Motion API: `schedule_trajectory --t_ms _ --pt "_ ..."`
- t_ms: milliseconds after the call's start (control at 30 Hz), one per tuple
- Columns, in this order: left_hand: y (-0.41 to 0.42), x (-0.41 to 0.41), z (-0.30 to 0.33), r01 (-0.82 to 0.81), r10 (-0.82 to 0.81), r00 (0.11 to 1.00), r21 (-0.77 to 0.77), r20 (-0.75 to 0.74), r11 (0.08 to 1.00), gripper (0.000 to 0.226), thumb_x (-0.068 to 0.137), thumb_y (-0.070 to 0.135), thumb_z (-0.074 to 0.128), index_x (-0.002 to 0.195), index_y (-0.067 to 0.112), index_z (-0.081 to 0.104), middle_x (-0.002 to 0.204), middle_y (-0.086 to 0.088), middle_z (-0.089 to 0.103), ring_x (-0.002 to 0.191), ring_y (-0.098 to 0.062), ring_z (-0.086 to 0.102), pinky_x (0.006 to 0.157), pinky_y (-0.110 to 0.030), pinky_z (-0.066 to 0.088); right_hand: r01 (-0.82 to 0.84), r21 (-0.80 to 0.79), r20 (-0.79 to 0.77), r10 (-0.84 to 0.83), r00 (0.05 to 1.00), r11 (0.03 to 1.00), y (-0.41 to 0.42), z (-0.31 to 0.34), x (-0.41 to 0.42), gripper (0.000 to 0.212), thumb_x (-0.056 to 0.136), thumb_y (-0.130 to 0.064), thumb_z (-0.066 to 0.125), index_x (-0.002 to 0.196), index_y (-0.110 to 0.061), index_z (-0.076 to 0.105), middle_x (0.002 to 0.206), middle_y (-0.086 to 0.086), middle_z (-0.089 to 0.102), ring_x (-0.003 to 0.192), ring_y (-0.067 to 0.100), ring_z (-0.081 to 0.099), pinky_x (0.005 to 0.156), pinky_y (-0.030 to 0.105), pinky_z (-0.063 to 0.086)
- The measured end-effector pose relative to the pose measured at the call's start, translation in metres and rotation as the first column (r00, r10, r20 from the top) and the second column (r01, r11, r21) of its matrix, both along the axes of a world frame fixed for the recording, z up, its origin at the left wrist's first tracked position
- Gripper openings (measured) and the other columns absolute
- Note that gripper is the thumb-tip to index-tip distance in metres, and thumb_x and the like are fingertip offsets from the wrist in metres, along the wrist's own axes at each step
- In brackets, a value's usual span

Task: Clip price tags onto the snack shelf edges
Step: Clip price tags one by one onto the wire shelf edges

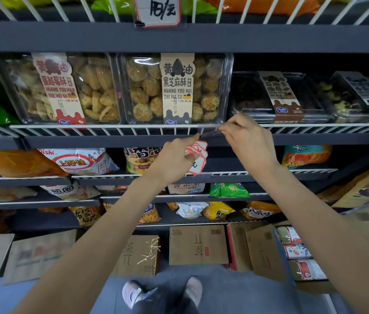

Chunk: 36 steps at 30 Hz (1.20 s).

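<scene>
In the head view, at the centre of the frame, the right hand (247, 141) pinches one end of a clear plastic tag holder (210, 133) between thumb and fingertips, holding it against the white wire rail (111, 130) of the biscuit shelf, just below the clear box of sesame biscuits (176, 87). The left hand (174, 159) reaches its forefinger to the holder's other end while its remaining fingers clench a fanned stack of red-bordered price tags (198, 155).

The step in hand looks like seating this holder on the shelf edge; whether it has snapped on cannot be told. The next move likely calls for pressing it onto the wire until it bites, then sliding a card from the stack into it.

The holder is thin, glossy and nearly see-through. The tags are matte white card with clipped corners. The rail is coated wire in a close ladder pattern above a flat dark metal shelf lip (88, 141). At upper centre, a finished handwritten tag (158, 11) already hangs.
</scene>
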State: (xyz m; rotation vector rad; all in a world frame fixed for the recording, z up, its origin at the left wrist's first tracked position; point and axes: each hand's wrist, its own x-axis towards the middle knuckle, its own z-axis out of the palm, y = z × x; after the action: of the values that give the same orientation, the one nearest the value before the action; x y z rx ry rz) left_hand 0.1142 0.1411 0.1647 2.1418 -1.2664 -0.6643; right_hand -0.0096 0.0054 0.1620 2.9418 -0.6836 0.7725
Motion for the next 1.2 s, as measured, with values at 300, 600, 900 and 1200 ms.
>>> schedule_trajectory --t_ms 300,600,900,1200 --pt "-0.001 -0.003 0.003 -0.022 0.023 1.0 -0.03 0.008 0.999 0.051 0.095 0.014 0.047 0.144 0.02 0.034 0.077 -0.006 0.06 0.048 -0.013 0.042 0.051 -0.016 0.036 0.052 -0.087 -0.129 -0.063 0.99 0.995 0.006 0.007 0.004 0.023 0.057 0.009 0.078 0.072 -0.004 0.067 0.071 0.01 0.055 0.061 0.026 0.055 0.04 0.016 0.025" --pt "0.001 -0.012 0.001 0.045 -0.034 0.959 -0.03 0.282 0.999 0.07 0.088 -0.001 0.044 0.145 0.034 0.024 0.081 -0.009 0.051 0.078 -0.035 0.057 0.071 -0.044 0.051 0.084 -0.144 -0.118 -0.101 0.988 0.986 0.006 0.001 0.004 0.015 0.064 0.002 0.077 0.074 -0.005 0.068 0.075 0.008 0.055 0.064 0.023 0.056 0.04 0.019 0.027" --pt "-0.006 -0.012 0.006 0.053 -0.062 0.922 0.034 0.382 0.998 0.076 0.086 -0.004 0.045 0.145 0.036 0.02 0.084 -0.002 0.042 0.078 -0.029 0.05 0.069 -0.041 0.046 0.12 0.013 -0.035 -0.119 0.992 0.993 0.01 0.0 0.003 0.008 0.078 -0.005 0.071 0.086 -0.004 0.072 0.085 0.011 0.06 0.073 0.026 0.062 0.045 0.026 0.04" --pt "-0.009 -0.012 0.004 0.041 -0.063 0.928 0.066 0.367 0.997 0.075 0.087 -0.004 0.043 0.145 0.037 0.019 0.084 -0.004 0.042 0.076 -0.027 0.044 0.07 -0.041 0.046 0.232 0.175 0.001 -0.235 0.972 0.957 0.019 0.003 0.0 0.023 0.094 -0.022 0.053 0.108 -0.013 0.068 0.105 0.006 0.059 0.085 0.026 0.063 0.059 0.029 0.04"
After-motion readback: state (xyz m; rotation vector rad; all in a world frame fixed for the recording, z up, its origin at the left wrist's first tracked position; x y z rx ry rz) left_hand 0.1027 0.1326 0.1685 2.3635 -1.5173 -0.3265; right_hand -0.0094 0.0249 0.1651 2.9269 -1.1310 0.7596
